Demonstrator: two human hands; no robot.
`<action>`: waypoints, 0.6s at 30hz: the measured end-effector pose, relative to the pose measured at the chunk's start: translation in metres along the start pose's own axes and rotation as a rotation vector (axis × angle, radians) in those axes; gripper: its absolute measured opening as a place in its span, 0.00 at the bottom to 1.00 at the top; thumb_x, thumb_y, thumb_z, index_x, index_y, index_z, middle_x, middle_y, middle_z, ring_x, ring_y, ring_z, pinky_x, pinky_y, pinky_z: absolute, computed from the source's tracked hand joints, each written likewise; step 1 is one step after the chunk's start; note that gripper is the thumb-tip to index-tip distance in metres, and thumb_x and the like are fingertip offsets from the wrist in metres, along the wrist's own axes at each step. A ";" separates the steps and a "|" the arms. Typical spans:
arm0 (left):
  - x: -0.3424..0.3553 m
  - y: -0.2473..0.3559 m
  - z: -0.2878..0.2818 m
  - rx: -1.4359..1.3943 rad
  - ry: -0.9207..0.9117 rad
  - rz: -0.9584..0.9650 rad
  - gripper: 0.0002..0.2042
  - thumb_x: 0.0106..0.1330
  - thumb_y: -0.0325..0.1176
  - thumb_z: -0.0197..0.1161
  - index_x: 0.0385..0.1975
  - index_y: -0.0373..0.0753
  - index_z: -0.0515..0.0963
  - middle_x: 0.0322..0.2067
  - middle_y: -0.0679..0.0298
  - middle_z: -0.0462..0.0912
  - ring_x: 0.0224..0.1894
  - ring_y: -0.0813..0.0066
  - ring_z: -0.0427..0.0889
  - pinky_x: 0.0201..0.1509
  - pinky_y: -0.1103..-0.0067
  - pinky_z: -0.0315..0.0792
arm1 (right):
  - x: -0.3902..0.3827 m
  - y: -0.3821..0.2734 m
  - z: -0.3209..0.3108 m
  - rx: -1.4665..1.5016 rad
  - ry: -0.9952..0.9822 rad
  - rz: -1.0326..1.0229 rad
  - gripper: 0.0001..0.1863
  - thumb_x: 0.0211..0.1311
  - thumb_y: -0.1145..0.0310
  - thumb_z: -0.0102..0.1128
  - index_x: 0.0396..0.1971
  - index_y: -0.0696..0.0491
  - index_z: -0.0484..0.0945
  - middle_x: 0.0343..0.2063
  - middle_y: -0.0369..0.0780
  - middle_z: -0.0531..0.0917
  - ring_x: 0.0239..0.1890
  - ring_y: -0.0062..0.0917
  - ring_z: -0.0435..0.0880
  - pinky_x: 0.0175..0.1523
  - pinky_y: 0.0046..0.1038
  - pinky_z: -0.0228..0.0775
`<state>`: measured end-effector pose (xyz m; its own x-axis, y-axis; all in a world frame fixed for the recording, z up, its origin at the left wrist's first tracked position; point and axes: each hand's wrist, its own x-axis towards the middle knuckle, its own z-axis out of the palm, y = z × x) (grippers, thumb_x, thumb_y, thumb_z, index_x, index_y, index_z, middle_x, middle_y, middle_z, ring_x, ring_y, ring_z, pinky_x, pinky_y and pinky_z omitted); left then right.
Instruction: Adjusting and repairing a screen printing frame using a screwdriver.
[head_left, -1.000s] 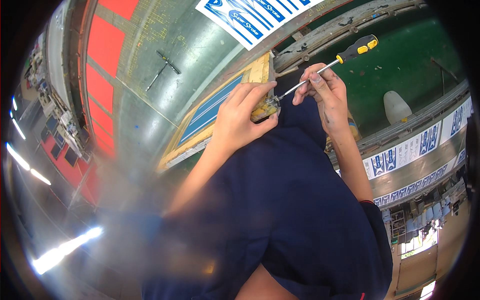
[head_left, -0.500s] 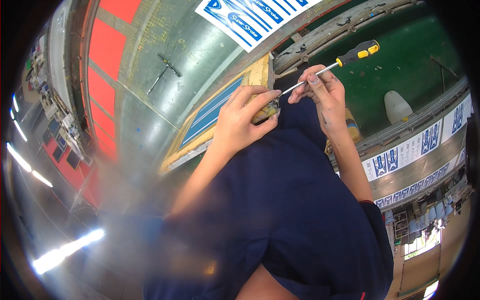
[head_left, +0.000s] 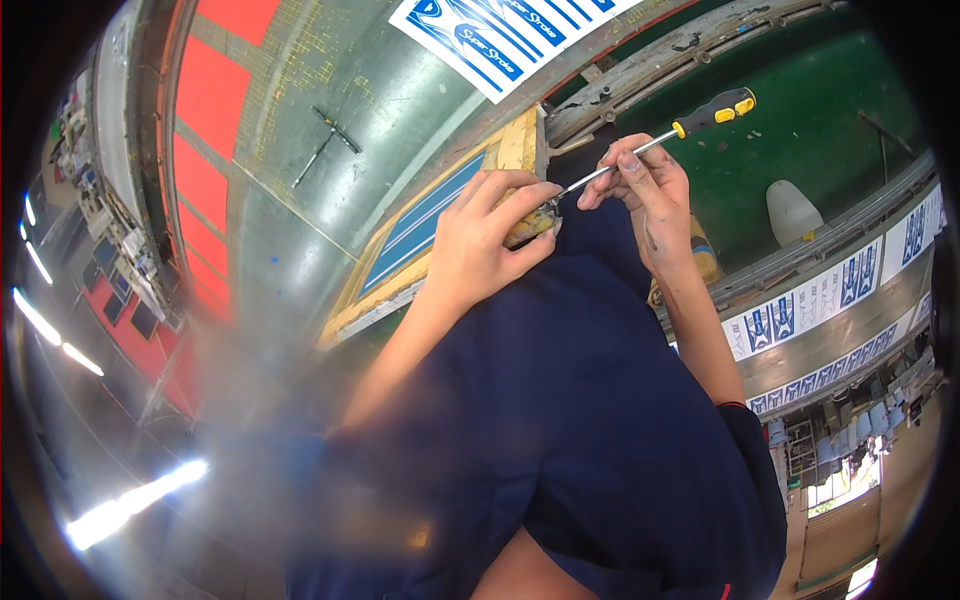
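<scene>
My right hand (head_left: 648, 190) pinches the metal shaft of a screwdriver (head_left: 712, 112) with a black and yellow handle, which points up and to the right. The shaft slants down left, and its tip meets a small yellowish, worn block-like piece (head_left: 528, 226). Around that piece my left hand (head_left: 488, 235) is closed, with the thumb below and the fingers over the top. The exact kind of the piece is hidden by my fingers. Just behind my left hand lies a wooden frame (head_left: 518, 140) with a blue, white-striped panel (head_left: 425, 218).
On the grey table (head_left: 400, 100) lie a dark T-shaped tool (head_left: 327, 143) and a white sheet with blue print (head_left: 500, 45). Red panels (head_left: 212, 95) line the table's left. A rail (head_left: 700, 45) borders the green floor (head_left: 740, 180) at right, where a pale rounded object (head_left: 792, 212) stands.
The screwdriver's handle has shifted very slightly left and down, and my right hand has moved a little with it. My left hand keeps its hold on the yellowish piece.
</scene>
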<state>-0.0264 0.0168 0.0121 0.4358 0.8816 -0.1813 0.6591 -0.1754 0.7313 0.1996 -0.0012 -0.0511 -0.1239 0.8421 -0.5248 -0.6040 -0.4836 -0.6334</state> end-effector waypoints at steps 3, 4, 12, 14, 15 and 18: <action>0.000 -0.001 0.000 0.001 -0.004 0.006 0.21 0.53 0.28 0.78 0.50 0.45 0.88 0.48 0.64 0.87 0.50 0.58 0.86 0.55 0.67 0.81 | -0.001 0.001 -0.001 0.030 -0.001 -0.001 0.12 0.83 0.64 0.59 0.45 0.58 0.79 0.30 0.41 0.85 0.33 0.33 0.92 0.42 0.31 0.85; 0.000 -0.002 0.001 0.000 -0.003 0.014 0.21 0.53 0.28 0.78 0.50 0.45 0.87 0.48 0.64 0.87 0.50 0.58 0.86 0.55 0.67 0.81 | -0.001 0.001 0.000 0.029 -0.002 -0.001 0.12 0.83 0.64 0.59 0.45 0.58 0.79 0.30 0.41 0.85 0.33 0.33 0.92 0.42 0.31 0.85; -0.001 -0.003 0.001 -0.007 -0.002 0.008 0.21 0.53 0.29 0.78 0.50 0.45 0.87 0.48 0.64 0.87 0.50 0.57 0.86 0.55 0.66 0.81 | 0.001 0.001 0.000 0.003 0.001 -0.001 0.12 0.83 0.63 0.59 0.45 0.58 0.79 0.30 0.41 0.84 0.33 0.33 0.91 0.43 0.33 0.86; -0.001 -0.003 0.001 -0.009 -0.004 0.010 0.21 0.54 0.29 0.78 0.50 0.45 0.88 0.48 0.64 0.87 0.50 0.57 0.86 0.55 0.66 0.81 | 0.001 0.002 0.000 -0.001 0.003 -0.004 0.12 0.83 0.63 0.59 0.45 0.58 0.79 0.30 0.41 0.84 0.33 0.33 0.91 0.43 0.33 0.86; -0.001 -0.004 0.001 -0.007 -0.006 0.010 0.20 0.54 0.30 0.79 0.50 0.45 0.88 0.48 0.64 0.87 0.51 0.57 0.86 0.55 0.66 0.81 | 0.000 0.002 -0.001 -0.005 0.005 -0.005 0.12 0.83 0.63 0.59 0.45 0.58 0.79 0.30 0.41 0.84 0.33 0.33 0.91 0.43 0.33 0.86; -0.001 -0.003 0.001 -0.002 -0.008 0.008 0.20 0.56 0.31 0.79 0.50 0.45 0.88 0.48 0.64 0.87 0.51 0.58 0.86 0.55 0.66 0.81 | -0.002 0.001 0.003 0.003 0.022 -0.001 0.12 0.83 0.63 0.59 0.45 0.58 0.78 0.30 0.41 0.84 0.33 0.33 0.91 0.43 0.33 0.86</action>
<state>-0.0284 0.0158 0.0090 0.4459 0.8767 -0.1807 0.6541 -0.1814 0.7343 0.1972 -0.0030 -0.0490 -0.1062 0.8372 -0.5365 -0.6067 -0.4821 -0.6321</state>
